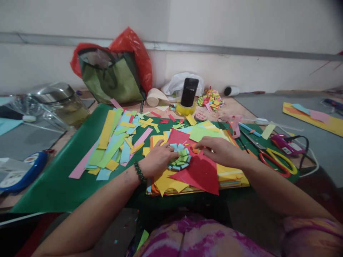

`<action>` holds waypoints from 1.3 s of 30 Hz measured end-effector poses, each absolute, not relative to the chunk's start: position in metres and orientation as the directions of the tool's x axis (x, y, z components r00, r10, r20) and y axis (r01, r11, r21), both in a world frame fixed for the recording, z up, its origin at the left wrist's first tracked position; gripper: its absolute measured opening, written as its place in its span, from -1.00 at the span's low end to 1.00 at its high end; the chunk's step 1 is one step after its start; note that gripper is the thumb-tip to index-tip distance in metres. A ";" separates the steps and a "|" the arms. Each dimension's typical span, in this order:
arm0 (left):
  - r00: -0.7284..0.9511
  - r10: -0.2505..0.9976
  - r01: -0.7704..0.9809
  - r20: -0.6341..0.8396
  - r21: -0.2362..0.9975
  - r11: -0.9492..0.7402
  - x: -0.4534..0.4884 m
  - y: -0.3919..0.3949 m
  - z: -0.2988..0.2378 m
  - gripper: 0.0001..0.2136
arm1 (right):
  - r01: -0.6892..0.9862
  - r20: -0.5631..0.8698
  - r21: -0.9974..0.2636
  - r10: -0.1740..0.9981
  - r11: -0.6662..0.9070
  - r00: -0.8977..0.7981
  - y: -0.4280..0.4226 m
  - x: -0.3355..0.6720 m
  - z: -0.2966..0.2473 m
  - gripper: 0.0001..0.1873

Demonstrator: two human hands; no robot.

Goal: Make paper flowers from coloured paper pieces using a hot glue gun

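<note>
A paper flower (181, 159) with a green middle and a light blue outer ring of curled strips lies on a stack of coloured paper (233, 175). My left hand (158, 159) is closed on the flower's left edge, thumb and finger against the strips. Over the flower's right side, my right hand (218, 151) is bent, with its fingertips drawn together beside small orange paper pieces (195, 148). Whatever those fingertips hold is hidden. Under both hands spreads a pointed red paper sheet (200, 173).
Left of the stack, cut paper strips (109, 142) cover the green mat (66, 167). To the right lie a pink glue gun (235, 125), scissors (273, 157) and a purple power bank (288, 144). Behind stand a phone (189, 92), a multicoloured paper ball (211, 100) and a green bag (109, 78).
</note>
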State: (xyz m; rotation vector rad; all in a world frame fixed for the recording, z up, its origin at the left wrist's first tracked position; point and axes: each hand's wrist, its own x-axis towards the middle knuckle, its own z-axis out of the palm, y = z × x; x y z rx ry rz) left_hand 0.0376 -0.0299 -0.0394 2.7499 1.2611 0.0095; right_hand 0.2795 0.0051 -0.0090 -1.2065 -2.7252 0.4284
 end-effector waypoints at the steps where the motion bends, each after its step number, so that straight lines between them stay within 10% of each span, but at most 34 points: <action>1: 0.646 0.762 0.761 -0.048 0.117 -0.638 0.037 -0.030 -0.040 -0.68 | 0.739 -0.032 -0.312 0.770 0.598 -0.637 -0.001 0.280 -0.011 -0.65; 12: 0.570 0.815 0.790 0.107 0.202 -0.579 0.023 -0.028 -0.035 -0.84 | 0.811 -0.055 -0.356 0.856 0.465 -0.515 -0.052 0.288 -0.036 -0.68; 22: 0.180 0.961 0.963 0.208 0.162 -0.216 0.017 -0.020 -0.050 -0.70 | 0.902 -0.100 -0.278 0.924 0.331 -0.370 -0.050 0.262 -0.042 -0.64; 34: 0.228 0.932 0.923 0.282 0.241 -0.299 0.016 -0.015 -0.050 -0.80 | 0.767 0.005 -0.382 0.831 0.515 -0.556 -0.081 0.245 -0.043 -0.72; 39: 0.377 0.869 0.849 0.321 0.256 -0.463 0.018 -0.018 -0.050 -0.82 | 0.887 0.011 -0.263 0.920 0.380 -0.391 -0.068 0.252 -0.038 -0.67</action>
